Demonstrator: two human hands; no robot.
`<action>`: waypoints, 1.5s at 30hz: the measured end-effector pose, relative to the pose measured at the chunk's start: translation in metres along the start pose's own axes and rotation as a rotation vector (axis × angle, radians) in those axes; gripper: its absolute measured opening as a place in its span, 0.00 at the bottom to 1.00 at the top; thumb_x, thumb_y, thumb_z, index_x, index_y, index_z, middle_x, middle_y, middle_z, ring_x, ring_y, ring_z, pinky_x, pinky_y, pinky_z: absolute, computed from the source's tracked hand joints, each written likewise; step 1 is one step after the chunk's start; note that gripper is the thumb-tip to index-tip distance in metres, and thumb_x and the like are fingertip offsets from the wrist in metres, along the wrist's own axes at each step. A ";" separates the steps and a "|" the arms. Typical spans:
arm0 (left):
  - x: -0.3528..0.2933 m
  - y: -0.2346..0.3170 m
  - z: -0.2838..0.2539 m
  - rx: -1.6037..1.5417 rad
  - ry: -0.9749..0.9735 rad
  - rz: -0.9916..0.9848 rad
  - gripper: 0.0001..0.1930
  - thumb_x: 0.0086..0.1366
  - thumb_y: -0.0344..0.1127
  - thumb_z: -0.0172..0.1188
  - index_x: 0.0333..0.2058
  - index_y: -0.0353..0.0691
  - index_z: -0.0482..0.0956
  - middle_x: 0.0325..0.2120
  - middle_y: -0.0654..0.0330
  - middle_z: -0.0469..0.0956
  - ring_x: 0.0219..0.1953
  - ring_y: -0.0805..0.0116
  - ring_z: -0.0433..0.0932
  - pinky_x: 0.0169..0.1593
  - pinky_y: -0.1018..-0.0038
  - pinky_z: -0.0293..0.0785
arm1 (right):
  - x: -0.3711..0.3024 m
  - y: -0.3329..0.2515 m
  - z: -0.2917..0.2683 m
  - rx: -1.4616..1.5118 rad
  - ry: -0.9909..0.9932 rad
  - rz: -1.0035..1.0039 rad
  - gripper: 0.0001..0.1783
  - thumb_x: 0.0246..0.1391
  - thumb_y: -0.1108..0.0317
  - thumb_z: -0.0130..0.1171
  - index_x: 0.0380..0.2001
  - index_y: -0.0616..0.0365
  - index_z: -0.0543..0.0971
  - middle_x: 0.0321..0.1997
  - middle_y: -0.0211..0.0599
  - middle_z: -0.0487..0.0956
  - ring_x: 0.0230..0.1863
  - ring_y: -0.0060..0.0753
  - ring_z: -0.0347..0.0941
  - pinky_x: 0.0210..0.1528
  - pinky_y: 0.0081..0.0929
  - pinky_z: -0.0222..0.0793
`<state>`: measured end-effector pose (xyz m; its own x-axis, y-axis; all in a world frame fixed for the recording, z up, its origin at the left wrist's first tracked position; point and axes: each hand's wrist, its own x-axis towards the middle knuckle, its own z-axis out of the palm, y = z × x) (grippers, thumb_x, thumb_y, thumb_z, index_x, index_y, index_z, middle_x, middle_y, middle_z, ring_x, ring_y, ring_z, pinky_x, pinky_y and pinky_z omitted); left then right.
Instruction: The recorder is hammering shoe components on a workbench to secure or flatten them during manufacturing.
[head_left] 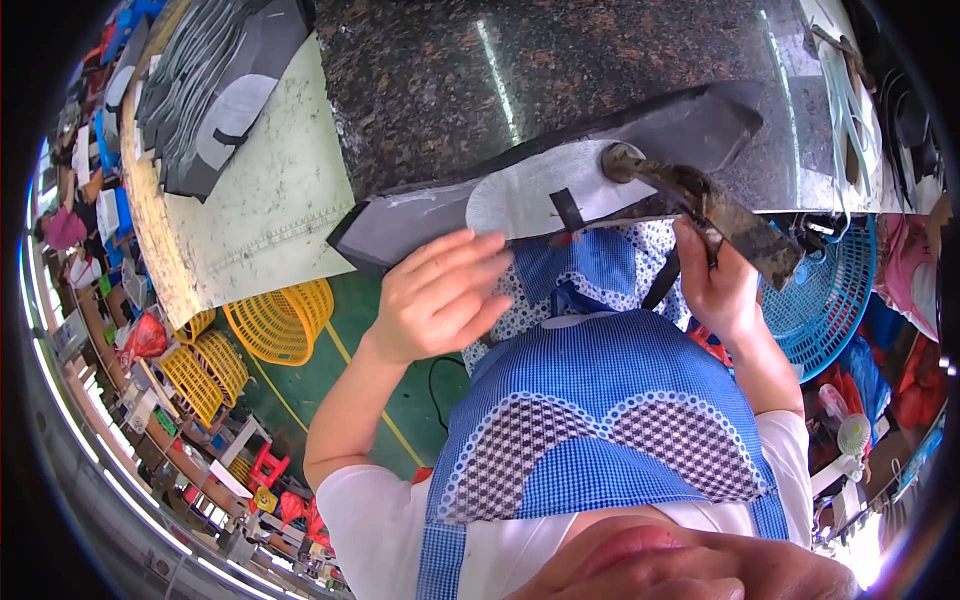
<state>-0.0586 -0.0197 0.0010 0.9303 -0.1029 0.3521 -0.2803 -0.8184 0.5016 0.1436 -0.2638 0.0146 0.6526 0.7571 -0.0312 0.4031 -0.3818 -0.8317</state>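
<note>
A dark grey, curved shoe-upper piece [410,222] lies along the near edge of the dark speckled stone slab [420,90]. On it are a pale rounded patch [515,195] and a short black strip [567,209]. My right hand [718,280] grips a worn hammer [700,195] with a round face and a broad, flared tail; most of its handle is hidden. The round face is over the pale patch's right end; I cannot tell whether it touches. At the piece's near edge, my left hand [440,295] is open, fingers stretched and slightly blurred, holding nothing.
Similar grey pieces [225,90] are stacked on the pale board [270,215] at the far left. Pale straps [845,110] hang at the right end of the table. Yellow baskets [280,320] stand below left, and a blue basket [825,300] below right.
</note>
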 end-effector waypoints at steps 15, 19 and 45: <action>0.086 0.019 -0.020 -0.467 -0.043 -0.487 0.23 0.71 0.33 0.53 0.63 0.40 0.69 0.58 0.52 0.72 0.63 0.58 0.69 0.67 0.68 0.60 | 0.031 0.014 -0.035 0.878 0.255 0.172 0.13 0.72 0.61 0.48 0.30 0.52 0.66 0.17 0.19 0.61 0.14 0.13 0.55 0.14 0.16 0.49; 0.105 0.015 -0.103 -0.293 0.260 -0.590 0.19 0.74 0.33 0.51 0.60 0.33 0.72 0.58 0.57 0.73 0.61 0.67 0.69 0.67 0.70 0.59 | 0.046 0.035 -0.051 0.916 0.535 0.092 0.16 0.72 0.59 0.47 0.28 0.49 0.64 0.18 0.21 0.60 0.13 0.14 0.54 0.15 0.16 0.50; -0.011 -0.168 -0.138 0.949 0.300 -0.630 0.24 0.53 0.44 0.72 0.46 0.39 0.79 0.49 0.53 0.74 0.52 0.49 0.72 0.54 0.55 0.68 | 0.059 0.043 -0.033 0.420 0.440 0.143 0.10 0.70 0.63 0.52 0.42 0.59 0.71 0.18 0.20 0.58 0.14 0.11 0.50 0.14 0.14 0.48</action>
<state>-0.0542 0.1967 0.0219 0.7132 0.5036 0.4877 0.6153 -0.7830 -0.0914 0.2209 -0.2533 -0.0044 0.9205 0.3908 -0.0016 0.0639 -0.1546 -0.9859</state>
